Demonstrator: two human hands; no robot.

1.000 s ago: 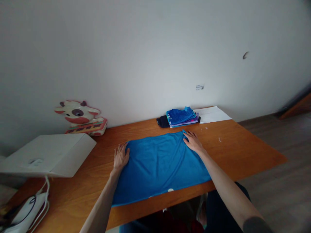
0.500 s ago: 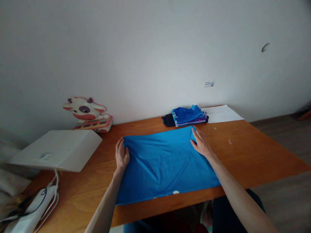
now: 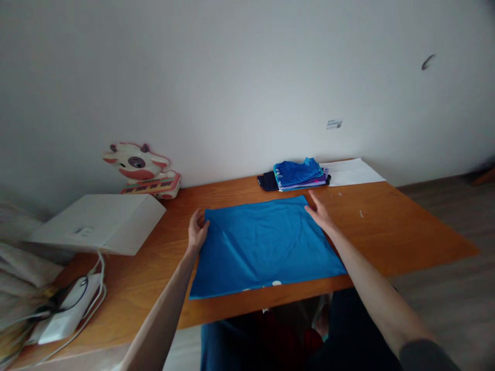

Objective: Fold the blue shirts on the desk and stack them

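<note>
Blue cloth (image 3: 263, 242) flat on tabletop (image 3: 406, 232), just in front of folded stack (image 3: 296, 174). Left hand (image 3: 197, 232) curled on far-left corner, right hand (image 3: 319, 212) flat and open on far-right corner, gripping nothing. Looks thin, limp, light, likely slippery; best pinched at corners.

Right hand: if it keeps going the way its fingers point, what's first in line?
Probably the stack of folded clothes just beyond the right hand, by the wall; depth is hard to judge.
</note>
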